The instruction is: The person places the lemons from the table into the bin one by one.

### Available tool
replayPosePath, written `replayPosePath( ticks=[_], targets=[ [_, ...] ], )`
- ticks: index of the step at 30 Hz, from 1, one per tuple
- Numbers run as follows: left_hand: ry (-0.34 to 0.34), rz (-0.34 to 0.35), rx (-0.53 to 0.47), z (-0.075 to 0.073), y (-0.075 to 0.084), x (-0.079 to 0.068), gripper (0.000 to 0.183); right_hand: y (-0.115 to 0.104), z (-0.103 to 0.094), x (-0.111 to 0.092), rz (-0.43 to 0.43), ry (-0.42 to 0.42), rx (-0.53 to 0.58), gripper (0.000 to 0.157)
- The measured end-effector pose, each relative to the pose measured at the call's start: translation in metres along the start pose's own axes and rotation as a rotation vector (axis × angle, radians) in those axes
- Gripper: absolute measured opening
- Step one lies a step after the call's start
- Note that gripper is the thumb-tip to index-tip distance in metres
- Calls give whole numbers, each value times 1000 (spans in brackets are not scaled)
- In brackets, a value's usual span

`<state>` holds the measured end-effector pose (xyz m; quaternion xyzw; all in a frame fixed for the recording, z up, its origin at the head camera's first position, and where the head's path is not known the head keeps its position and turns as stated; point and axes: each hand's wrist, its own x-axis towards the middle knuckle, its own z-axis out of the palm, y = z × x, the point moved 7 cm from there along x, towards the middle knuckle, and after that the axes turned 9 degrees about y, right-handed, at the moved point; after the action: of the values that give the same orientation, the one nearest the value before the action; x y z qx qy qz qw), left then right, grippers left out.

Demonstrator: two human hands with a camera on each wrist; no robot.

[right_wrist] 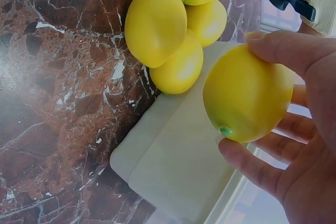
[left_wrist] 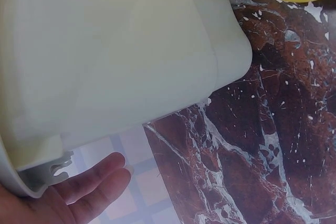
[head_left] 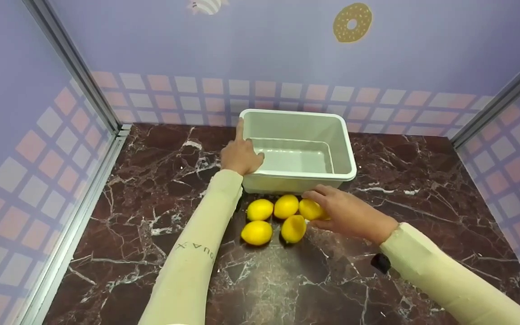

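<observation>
A white plastic bin (head_left: 296, 176) stands on the marbled surface. My left hand (head_left: 242, 155) holds its left rim, thumb on the inner side and fingers outside; two fingers (left_wrist: 102, 184) show beyond the rim in the left wrist view. With thumb and fingertips, my right hand (head_left: 348, 212) grips a yellow lemon (right_wrist: 247, 95) in front of the bin. Its green stem end shows in the right wrist view. Several other lemons lie close together left of that hand, among them a front-left lemon (head_left: 257, 233) and a front-right lemon (head_left: 294, 229).
Purple panels with pink and white squares enclose the marbled tabletop (head_left: 151, 262) at the back wall (head_left: 269, 54) and both sides. A metal rail (head_left: 75, 216) runs along the left edge. The bin stands near the back wall, and its visible inside holds nothing.
</observation>
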<state>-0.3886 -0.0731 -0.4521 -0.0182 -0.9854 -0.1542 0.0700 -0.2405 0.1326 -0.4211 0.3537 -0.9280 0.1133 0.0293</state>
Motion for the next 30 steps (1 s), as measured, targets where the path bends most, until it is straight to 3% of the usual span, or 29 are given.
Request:
replayPosePath(
  ticks=[8, 30],
  targets=[
    [1, -19, -20, 2, -3, 1, 53, -2, -7, 1, -30, 30, 5, 63],
    [-1, -13, -9, 2, -2, 1, 55, -1, -15, 4, 28, 12, 14, 59]
  ],
)
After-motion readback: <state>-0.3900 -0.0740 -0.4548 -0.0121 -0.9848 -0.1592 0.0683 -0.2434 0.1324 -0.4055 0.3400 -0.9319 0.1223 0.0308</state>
